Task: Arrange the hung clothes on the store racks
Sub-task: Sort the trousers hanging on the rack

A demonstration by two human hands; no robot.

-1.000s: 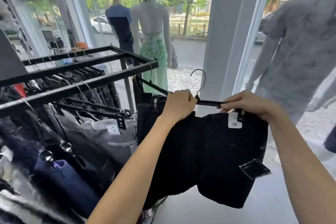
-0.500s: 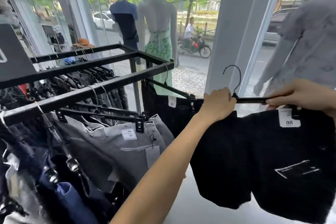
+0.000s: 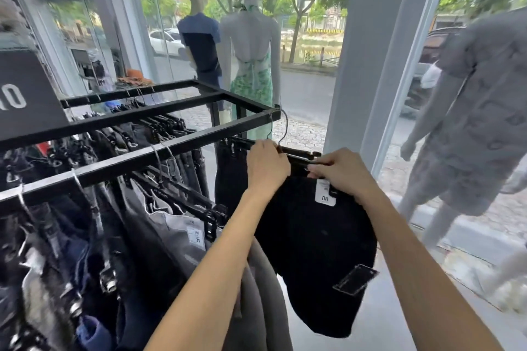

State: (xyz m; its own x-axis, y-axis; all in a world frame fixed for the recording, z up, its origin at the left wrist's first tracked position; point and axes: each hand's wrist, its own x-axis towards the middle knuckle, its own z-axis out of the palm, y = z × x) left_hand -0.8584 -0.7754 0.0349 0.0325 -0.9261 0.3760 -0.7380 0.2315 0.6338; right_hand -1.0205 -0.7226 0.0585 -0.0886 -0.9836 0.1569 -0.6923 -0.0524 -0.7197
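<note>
A pair of black shorts [image 3: 316, 251] hangs from a black clip hanger [image 3: 302, 157] whose wire hook sits over the near right corner of the black metal rack [image 3: 176, 141]. My left hand [image 3: 266, 167] grips the hanger bar near the hook. My right hand [image 3: 340, 172] holds the bar's right end and the waistband by its white size tag [image 3: 325, 194]. Another black garment [image 3: 229, 177] hangs just behind. Grey and dark jeans [image 3: 174, 225] fill the rack's near rail to the left.
Two dressed mannequins [image 3: 251, 60] stand behind the rack at the shop window. A grey-clad mannequin [image 3: 467, 128] stands at the right. A white pillar [image 3: 379, 45] rises between them. A dark sign board [image 3: 25, 91] sits on the rack's left end.
The shorts on their hanger moved left toward the rack, and the hook now rests on the rack's corner. Both hands came closer together on the hanger bar.
</note>
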